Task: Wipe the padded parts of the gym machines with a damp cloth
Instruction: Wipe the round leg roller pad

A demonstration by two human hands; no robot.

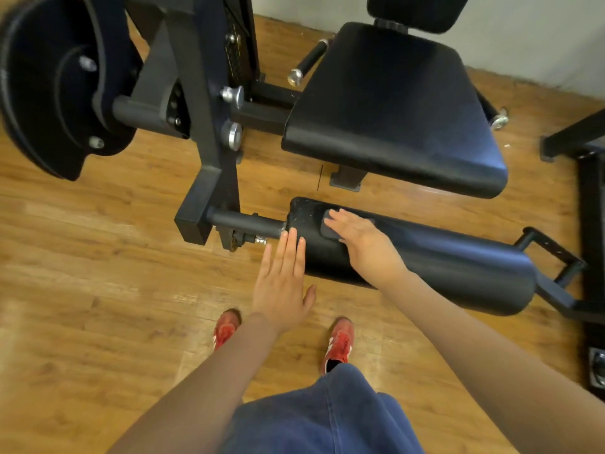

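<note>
A wooden floor (98,257) runs under everything, meeting a pale wall (523,34) at the far side. Two red shoes (340,344) stand on it below blue trousers (320,417).

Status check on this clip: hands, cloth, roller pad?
Right hand flat, pressing dark cloth on roller pad. Left hand open, fingertips at the pad's left end. Seat pad untouched. Nothing in the way.

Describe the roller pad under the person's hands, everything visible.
The roller pad is a long black cylinder, smooth and slightly shiny like vinyl, lying level just above the wood floor, below the seat. A metal bar enters its scuffed left end. The right hand presses a dark cloth flat on top; the left hand's fingertips touch that end.
</note>
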